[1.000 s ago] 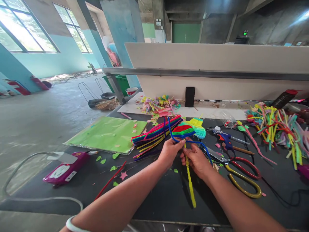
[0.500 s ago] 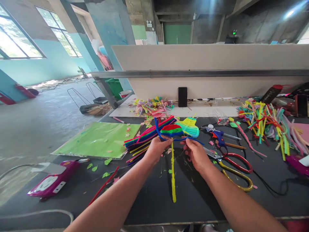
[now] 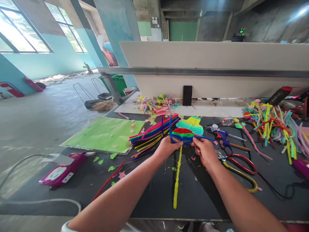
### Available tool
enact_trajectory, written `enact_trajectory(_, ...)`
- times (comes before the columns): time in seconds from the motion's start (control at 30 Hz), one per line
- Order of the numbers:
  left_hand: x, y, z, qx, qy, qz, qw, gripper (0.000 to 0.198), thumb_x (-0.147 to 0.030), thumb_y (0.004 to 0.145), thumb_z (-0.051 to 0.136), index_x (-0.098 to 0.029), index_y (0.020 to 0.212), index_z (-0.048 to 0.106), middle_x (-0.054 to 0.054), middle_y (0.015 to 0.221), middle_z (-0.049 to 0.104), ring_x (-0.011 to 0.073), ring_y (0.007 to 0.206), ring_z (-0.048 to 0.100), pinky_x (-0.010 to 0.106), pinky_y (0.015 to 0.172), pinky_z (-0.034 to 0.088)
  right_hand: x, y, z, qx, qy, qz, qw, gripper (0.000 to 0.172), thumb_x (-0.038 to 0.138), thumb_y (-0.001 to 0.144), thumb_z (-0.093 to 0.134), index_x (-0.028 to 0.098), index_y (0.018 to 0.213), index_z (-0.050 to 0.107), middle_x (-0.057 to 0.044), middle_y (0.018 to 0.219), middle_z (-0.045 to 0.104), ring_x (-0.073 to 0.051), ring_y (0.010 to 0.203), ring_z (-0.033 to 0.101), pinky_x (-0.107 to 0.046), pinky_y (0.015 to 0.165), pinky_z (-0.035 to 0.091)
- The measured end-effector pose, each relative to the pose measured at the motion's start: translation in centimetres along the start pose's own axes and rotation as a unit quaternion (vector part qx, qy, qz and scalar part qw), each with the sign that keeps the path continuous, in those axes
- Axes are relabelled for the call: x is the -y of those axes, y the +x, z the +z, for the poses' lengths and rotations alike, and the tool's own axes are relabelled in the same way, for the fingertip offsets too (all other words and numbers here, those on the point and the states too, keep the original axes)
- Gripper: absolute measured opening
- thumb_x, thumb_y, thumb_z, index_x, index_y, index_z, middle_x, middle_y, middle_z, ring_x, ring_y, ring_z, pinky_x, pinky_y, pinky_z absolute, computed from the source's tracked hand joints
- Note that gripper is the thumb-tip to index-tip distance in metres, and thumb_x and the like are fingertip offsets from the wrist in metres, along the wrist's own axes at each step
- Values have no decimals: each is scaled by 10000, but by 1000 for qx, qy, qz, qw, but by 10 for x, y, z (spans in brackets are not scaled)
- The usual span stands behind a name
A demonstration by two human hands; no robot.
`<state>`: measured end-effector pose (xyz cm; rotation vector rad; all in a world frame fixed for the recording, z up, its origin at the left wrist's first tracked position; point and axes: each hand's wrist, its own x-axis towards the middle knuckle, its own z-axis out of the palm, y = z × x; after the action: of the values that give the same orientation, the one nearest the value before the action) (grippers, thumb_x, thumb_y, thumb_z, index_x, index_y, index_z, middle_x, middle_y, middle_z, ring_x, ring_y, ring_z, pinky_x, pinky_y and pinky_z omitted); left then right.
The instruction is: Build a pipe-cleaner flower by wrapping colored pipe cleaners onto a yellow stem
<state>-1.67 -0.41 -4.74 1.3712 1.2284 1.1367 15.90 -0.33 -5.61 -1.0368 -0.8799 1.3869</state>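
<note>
Two hands are pinching a striped pipe-cleaner piece just above the dark bench.

Both the left hand [image 3: 167,149] and the right hand [image 3: 205,151] are closing their fingers on the striped piece [image 3: 182,134] and on the blue pipe cleaner [image 3: 172,129] looping around its edge, while a yellow stem [image 3: 177,175] is hanging down from it to the bench [image 3: 154,199]. It looks light, fuzzy and easily bent, so a hold at the rim near the stem seems safest. A bundle of pipe cleaners [image 3: 154,132], a green sheet [image 3: 106,133], a glue gun [image 3: 223,135] and scissors [image 3: 241,167] are lying nearby; beyond the bench, a bare concrete hall with tall windows is opening out.
</note>
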Motion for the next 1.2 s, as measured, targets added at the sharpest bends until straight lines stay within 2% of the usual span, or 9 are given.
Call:
enact_trajectory(0.1, 3, 3, -2, -27, 53, 58, 997, 245, -349, 644, 737, -144, 610, 607, 1, 662, 589, 113, 596, 534, 237, 585, 416, 0, 0, 0, 1, -3, -8, 1000, 326, 414, 616, 751, 156, 570, 558, 49, 455, 476, -31, 355, 255, -205, 364, 126)
enact_trajectory(0.2, 5, 4, -2, -68, 96, 107, 987, 181, -311, 666, 727, -155, 630, 644, 13, 767, 590, 127, 687, 575, 241, 647, 454, -2, -2, 3, -34, -2, -28, 999, 296, 418, 620, 756, 173, 727, 627, 64, 456, 479, -50, 364, 300, -202, 380, 134)
enact_trajectory(0.3, 9, 6, -1, -77, 102, 133, 983, 154, -288, 682, 719, -162, 639, 643, 10, 761, 580, 129, 708, 576, 237, 664, 462, -4, -3, 4, -70, -11, -61, 996, 356, 421, 621, 761, 192, 869, 649, 65, 459, 497, -80, 387, 370, -210, 385, 176)
enact_trajectory(0.43, 13, 8, -2, -43, 74, 128, 988, 132, -281, 704, 702, -165, 707, 639, 7, 737, 596, 117, 619, 560, 229, 573, 455, -7, -2, 1, -61, -85, -99, 990, 336, 449, 691, 706, 197, 902, 638, 58, 459, 509, -102, 404, 408, -230, 390, 241)
enact_trajectory(0.57, 15, 12, -7, -7, 81, 152, 985, 100, -219, 675, 715, -166, 739, 660, 26, 803, 629, 138, 708, 595, 242, 645, 481, -10, -1, -4, -69, -146, -113, 980, 320, 493, 738, 660, 221, 875, 563, 56, 461, 541, -123, 400, 439, -242, 390, 311)
enact_trajectory(0.77, 16, 10, -2, -18, -5, 119, 993, 176, -274, 680, 716, -159, 788, 637, 28, 840, 597, 124, 666, 585, 241, 591, 495, -5, -7, -2, -73, -168, -93, 979, 327, 515, 734, 655, 246, 800, 481, 47, 488, 581, -139, 393, 485, -253, 392, 373)
enact_trajectory(0.87, 17, 9, 0, -24, -21, 127, 991, 188, -289, 685, 715, -160, 795, 634, 44, 963, 566, 100, 647, 571, 238, 567, 510, 0, -12, 0, -59, -182, -94, 977, 316, 519, 750, 635, 251, 785, 471, 49, 488, 575, -143, 390, 486, -260, 395, 376)
enact_trajectory(1.03, 15, 8, -1, -37, 13, 152, 988, 162, -278, 685, 715, -159, 781, 660, 82, 1240, 455, 117, 747, 579, 219, 499, 507, 3, -16, 1, -53, -248, -177, 951, 241, 478, 801, 587, 246, 836, 533, 42, 531, 564, -155, 484, 527, -265, 488, 405)
enact_trajectory(1.2, 13, 10, -4, -51, 30, 169, 984, 136, -244, 699, 699, -161, 801, 665, 84, 1168, 508, 148, 815, 588, 243, 592, 518, 1, -14, 1, -56, -285, -210, 934, 186, 421, 814, 576, 238, 844, 564, 21, 643, 613, -156, 548, 563, -271, 559, 425)
